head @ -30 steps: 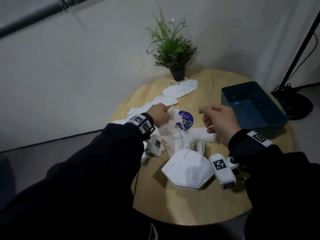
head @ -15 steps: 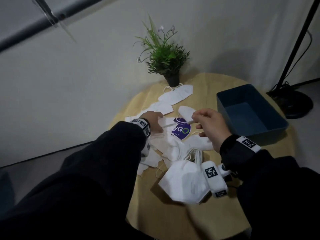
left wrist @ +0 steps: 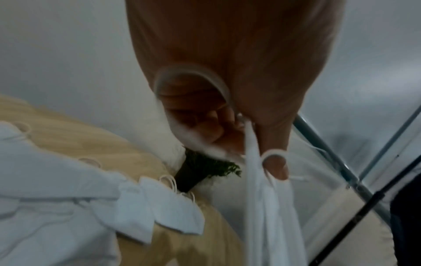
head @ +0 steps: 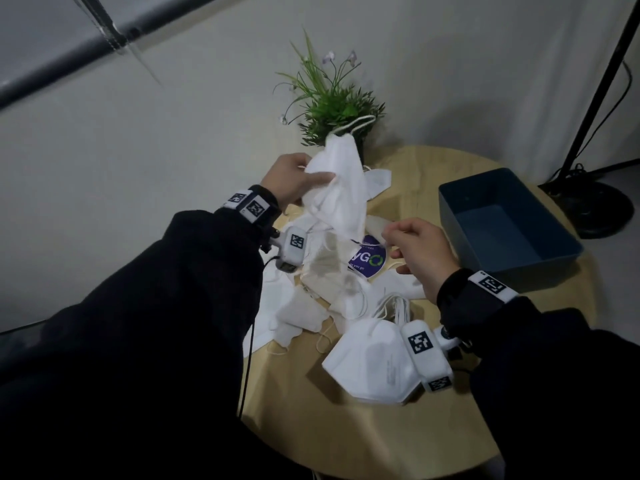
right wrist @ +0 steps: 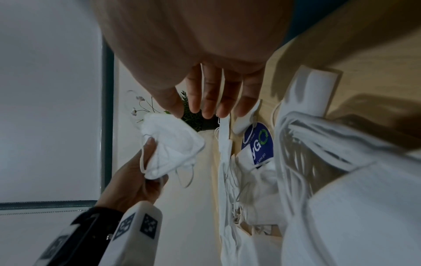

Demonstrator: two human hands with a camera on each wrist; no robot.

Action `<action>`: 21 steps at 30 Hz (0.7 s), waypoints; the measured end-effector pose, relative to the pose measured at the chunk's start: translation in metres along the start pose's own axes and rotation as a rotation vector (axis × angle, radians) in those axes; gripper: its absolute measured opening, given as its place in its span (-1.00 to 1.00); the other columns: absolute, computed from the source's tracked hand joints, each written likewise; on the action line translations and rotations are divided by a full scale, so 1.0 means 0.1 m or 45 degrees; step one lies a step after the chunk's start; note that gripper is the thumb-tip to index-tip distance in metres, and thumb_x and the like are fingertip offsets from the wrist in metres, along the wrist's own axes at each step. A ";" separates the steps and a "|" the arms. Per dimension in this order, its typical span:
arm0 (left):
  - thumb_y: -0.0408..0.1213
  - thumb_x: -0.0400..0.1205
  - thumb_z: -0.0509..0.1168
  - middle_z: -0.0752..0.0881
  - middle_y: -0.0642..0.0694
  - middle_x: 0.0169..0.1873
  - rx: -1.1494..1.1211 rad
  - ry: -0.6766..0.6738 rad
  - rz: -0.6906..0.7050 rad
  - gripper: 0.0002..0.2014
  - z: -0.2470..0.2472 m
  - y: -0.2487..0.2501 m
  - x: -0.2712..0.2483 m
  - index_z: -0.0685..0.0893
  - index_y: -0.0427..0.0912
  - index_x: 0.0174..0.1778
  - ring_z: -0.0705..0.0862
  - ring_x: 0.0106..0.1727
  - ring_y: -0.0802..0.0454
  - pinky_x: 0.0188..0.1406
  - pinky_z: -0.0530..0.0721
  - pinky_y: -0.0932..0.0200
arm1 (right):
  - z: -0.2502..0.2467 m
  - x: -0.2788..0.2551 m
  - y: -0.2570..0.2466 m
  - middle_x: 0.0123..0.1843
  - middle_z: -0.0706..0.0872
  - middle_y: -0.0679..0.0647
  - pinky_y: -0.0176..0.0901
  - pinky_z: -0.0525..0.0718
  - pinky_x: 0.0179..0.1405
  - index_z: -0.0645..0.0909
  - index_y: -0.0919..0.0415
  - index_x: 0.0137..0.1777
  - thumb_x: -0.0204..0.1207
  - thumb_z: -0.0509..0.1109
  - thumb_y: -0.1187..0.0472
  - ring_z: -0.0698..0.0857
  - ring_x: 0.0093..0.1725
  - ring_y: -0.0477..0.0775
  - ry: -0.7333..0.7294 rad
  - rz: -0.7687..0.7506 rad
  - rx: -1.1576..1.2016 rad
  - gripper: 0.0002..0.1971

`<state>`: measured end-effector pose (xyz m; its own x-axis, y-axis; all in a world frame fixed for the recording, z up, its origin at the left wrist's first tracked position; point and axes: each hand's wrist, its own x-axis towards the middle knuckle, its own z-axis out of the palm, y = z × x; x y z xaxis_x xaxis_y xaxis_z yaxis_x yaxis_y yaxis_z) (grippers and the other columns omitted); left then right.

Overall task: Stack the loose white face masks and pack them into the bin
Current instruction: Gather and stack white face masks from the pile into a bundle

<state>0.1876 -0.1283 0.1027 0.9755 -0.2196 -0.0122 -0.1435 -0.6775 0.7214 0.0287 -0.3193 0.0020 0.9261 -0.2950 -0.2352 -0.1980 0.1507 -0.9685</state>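
- A plain pale wall (head: 173,126) fills the back of the room, dimly lit.
- A dark pipe (head: 104,36) slants across the wall's upper left.
- A round table (head: 363,438) of light wood stands close to the wall.
- A potted plant (head: 332,105) with small pale flowers sits at the table's far edge.
- A black stand (head: 599,199) with a round base and a cable rests on the grey floor (head: 20,344) at right.

The head camera looks forward and down on the round light wooden table (head: 398,427) from above. The left wrist camera looks along the palm, very near, toward the small green potted plant (left wrist: 205,167). The right wrist camera looks along the fingers; it shares this plant (right wrist: 193,117) and the table.
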 end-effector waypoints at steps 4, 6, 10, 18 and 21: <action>-0.31 0.55 0.64 0.77 -0.15 -0.25 -0.142 -0.265 -0.144 -0.71 0.27 -0.09 0.03 0.73 -0.28 0.10 0.65 -0.43 0.08 -0.51 0.64 0.22 | -0.01 -0.01 0.01 0.05 0.79 0.07 -0.03 0.65 -0.23 0.70 0.12 0.15 0.63 0.50 0.14 0.69 -0.16 0.01 -0.031 0.035 -0.001 -0.85; -0.40 0.57 0.60 0.71 -0.12 -0.34 -0.159 -0.309 -0.181 -0.77 0.31 -0.14 0.07 0.76 -0.28 0.10 0.55 -0.44 0.08 -0.46 0.60 0.23 | -0.04 -0.01 0.01 0.10 0.77 0.07 -0.04 0.67 -0.22 0.69 0.10 0.19 0.63 0.51 0.12 0.70 -0.10 0.04 -0.047 0.059 -0.007 -0.81; -0.34 0.58 0.58 0.71 -0.01 -0.40 0.082 -0.228 -0.173 -0.90 0.26 -0.17 0.15 0.85 -0.27 -0.04 0.59 -0.41 0.12 -0.35 0.63 0.22 | -0.05 0.02 0.01 0.16 0.75 0.06 -0.05 0.68 -0.18 0.68 0.09 0.21 0.64 0.51 0.11 0.70 -0.02 0.05 -0.046 0.082 -0.018 -0.80; -0.22 0.54 0.65 0.74 -0.10 -0.28 0.730 -0.316 -0.100 -0.63 0.20 0.19 0.15 0.84 -0.20 0.24 0.52 -0.42 0.13 -0.46 0.51 0.26 | -0.03 0.06 -0.01 0.24 0.71 0.06 -0.10 0.66 -0.11 0.63 0.07 0.31 0.65 0.50 0.11 0.68 0.11 0.03 -0.028 0.101 -0.006 -0.73; -0.22 0.56 0.61 0.67 0.09 -0.58 0.713 -0.364 0.017 -0.89 0.15 0.39 0.14 0.93 -0.10 -0.03 0.48 -0.49 0.12 -0.57 0.48 0.34 | -0.02 0.06 -0.01 0.32 0.68 0.07 0.04 0.73 0.20 0.55 0.05 0.45 0.63 0.54 0.08 0.68 0.23 0.06 -0.042 0.113 0.008 -0.56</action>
<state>0.1935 -0.1683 0.1200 0.9012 -0.3568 -0.2461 -0.2961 -0.9214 0.2516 0.0335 -0.3230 0.0014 0.9150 -0.2488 -0.3175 -0.2781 0.1813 -0.9433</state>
